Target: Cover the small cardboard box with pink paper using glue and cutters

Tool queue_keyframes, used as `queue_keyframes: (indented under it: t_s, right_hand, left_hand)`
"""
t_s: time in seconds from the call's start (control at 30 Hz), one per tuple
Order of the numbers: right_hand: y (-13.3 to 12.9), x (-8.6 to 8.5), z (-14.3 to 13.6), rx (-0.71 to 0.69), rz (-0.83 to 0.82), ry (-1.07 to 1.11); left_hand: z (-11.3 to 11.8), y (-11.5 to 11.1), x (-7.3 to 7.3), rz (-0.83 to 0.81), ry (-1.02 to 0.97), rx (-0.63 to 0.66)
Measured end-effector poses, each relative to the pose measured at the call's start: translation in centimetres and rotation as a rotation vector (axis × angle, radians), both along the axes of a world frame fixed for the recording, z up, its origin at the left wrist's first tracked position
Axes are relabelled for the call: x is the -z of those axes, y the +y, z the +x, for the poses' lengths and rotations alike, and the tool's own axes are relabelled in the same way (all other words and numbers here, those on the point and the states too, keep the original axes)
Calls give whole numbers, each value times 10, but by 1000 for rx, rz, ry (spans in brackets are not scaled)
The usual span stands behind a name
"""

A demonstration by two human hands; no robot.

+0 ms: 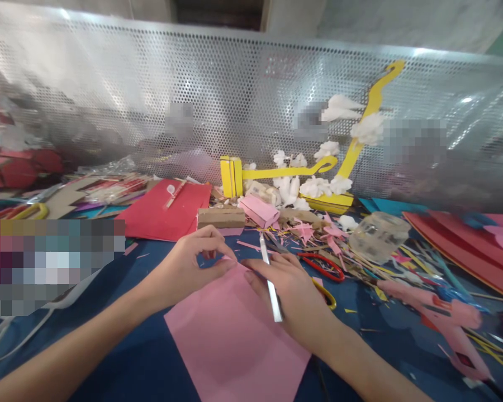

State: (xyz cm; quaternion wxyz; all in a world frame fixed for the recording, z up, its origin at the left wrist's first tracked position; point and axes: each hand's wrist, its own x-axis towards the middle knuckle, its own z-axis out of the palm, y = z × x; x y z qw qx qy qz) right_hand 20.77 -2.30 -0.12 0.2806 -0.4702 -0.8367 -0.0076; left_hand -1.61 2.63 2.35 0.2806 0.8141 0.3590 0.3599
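A sheet of pink paper [238,335] lies in front of me, its far corner between my two hands. My left hand [199,262] pinches that far edge between thumb and fingers. Beside it, my right hand [291,285] also has its thumb and index finger at the paper's edge. A slim silver craft knife [272,293] is tucked in the right hand, its narrow tip pointing away from me. Red-handled scissors [324,267] lie just beyond the right hand. A yellow handle loop [329,296] shows partly behind that hand.
A pink glue gun [444,312] lies at right, near a clear plastic container [378,237]. Paper scraps and sticks litter the table. Yellow card shapes [232,177] with white fluff stand before a perforated metal screen [243,100]. Red sheets [163,209] lie back left.
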Motion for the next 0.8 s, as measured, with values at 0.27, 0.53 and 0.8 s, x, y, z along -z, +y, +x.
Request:
queue_keyframes:
  t_s: [0.27, 0.53, 0.8]
  right_hand:
    - [-1, -3, -10, -36, 97, 232]
    - [-2, -4, -10, -18, 103, 187]
    - [0, -6, 3, -9, 5, 55]
  left_hand:
    - [0, -1, 2, -171, -65, 1]
    - [-8, 11, 2, -205, -65, 91]
    - [-18, 26, 6, -254, -147, 24]
